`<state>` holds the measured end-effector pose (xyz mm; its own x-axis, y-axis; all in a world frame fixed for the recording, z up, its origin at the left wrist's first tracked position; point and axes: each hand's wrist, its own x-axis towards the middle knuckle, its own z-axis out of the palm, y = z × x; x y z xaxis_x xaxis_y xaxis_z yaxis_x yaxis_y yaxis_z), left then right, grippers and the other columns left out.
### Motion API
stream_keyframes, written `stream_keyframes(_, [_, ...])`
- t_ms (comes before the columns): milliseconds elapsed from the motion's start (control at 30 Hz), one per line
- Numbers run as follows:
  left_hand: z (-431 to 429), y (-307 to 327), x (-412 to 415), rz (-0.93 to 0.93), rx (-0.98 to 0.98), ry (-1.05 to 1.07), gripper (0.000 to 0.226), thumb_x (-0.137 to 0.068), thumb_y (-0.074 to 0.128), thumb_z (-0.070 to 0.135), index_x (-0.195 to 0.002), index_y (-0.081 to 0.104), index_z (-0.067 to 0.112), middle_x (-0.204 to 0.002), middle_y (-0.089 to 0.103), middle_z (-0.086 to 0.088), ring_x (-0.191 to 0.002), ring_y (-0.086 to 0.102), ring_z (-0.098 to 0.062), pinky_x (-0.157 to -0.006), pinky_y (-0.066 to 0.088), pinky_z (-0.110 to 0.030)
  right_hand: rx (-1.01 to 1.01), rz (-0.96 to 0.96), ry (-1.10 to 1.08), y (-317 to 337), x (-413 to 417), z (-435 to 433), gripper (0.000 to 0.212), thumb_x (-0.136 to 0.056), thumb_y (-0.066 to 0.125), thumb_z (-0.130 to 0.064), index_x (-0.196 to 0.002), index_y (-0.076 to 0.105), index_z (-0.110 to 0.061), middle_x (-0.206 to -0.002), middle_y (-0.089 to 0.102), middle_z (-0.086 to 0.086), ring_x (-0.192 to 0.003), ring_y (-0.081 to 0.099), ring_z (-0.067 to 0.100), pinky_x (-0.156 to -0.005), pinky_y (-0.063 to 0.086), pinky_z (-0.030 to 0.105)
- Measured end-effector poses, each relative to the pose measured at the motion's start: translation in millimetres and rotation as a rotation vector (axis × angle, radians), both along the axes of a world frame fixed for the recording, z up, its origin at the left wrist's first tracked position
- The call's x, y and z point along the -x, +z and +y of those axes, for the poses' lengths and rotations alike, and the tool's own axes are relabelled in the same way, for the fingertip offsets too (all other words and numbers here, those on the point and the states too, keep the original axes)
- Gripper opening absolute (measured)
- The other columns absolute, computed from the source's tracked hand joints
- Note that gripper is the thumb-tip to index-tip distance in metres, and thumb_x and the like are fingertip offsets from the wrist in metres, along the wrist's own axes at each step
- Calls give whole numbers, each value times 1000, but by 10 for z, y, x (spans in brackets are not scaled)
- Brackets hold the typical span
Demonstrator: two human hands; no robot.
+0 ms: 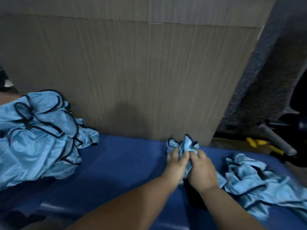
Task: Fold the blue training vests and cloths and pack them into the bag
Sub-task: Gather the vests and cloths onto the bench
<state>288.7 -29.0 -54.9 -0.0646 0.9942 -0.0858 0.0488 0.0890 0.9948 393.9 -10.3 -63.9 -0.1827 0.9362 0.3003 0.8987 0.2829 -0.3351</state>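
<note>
Between the two hands: a light-blue vest (pixel 184 144) with dark navy edging, bunched into a crumpled wad. It sits on the blue surface right of centre, just in front of the foot of the cardboard sheet.
Left hand (pixel 176 165): grips the left side of the wad, fingers curled into the fabric. The bare forearm comes in from the bottom edge.
Right hand (pixel 201 168): grips the right side of the same vest, fingers bent over the cloth and pinching it. It is close against the left hand, but blur hides whether the two touch.
Cloth below the grip: a fold of the vest runs down between the two hands toward the wrists.
Right pile (pixel 252 181): more light-blue vests with navy trim in a loose, unfolded heap. It lies just beside the right wrist and spreads to the lower right corner.
Left pile (pixel 38 138): a larger rumpled heap of the same vests at the left edge, well apart from the hands, its back against the cardboard.
Blue surface (pixel 124 163): a deep-blue covering under both piles and the held vest.
Cardboard sheet (pixel 132 72): large, brown, corrugated, standing upright behind the surface and filling most of the upper view.
Grey material (pixel 259 80): mottled, hanging to the right of the cardboard.
Far right, lower level: a yellow-handled tool (pixel 259 144) and a grey tube (pixel 275 140) near it, both dim and blurred.
</note>
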Motion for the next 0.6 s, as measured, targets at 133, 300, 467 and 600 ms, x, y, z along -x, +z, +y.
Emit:
stream_keyframes(133, [192, 283, -717, 52, -78, -160, 41, -103, 39, 38, -140, 47, 20, -133, 42, 9, -124, 39, -2, -101, 30, -8, -176, -190, -247, 292, -692, 27, 41, -75, 67, -19, -114, 56, -18, -135, 48, 15, -105, 53, 40, -87, 47, 46])
stream_keyframes(300, [407, 134, -1307, 378, 92, -473, 59, -105, 17, 47, -156, 14, 16, -164, 3, -1, -150, -1, -16, -120, 1, -31, 561, -501, -426, 443, -1310, -21, 126, -53, 75, -72, -151, 4, -36, -162, -14, 6, -146, -5, 41, -113, 11, 61])
stream_keyframes(467, [435, -91, -1305, 681, 87, -583, 75, -92, 6, 71, -156, 9, 32, -164, 4, 6, -151, 0, -16, -122, 0, -39, 774, -385, -407, 142, -1488, -5, 98, -76, 31, -88, -153, -8, -42, -160, -24, -4, -148, -19, 32, -113, -1, 67])
stream_keyframes(600, [457, -33, -820, 886, 106, -439, 75, -87, 8, 76, -153, 11, 41, -162, 16, 2, -148, 11, -27, -118, 8, -48, 561, -268, -573, 220, -1222, 118, 78, -85, 7, -79, -147, 32, -39, -162, 14, 2, -149, 2, 30, -111, 2, 69])
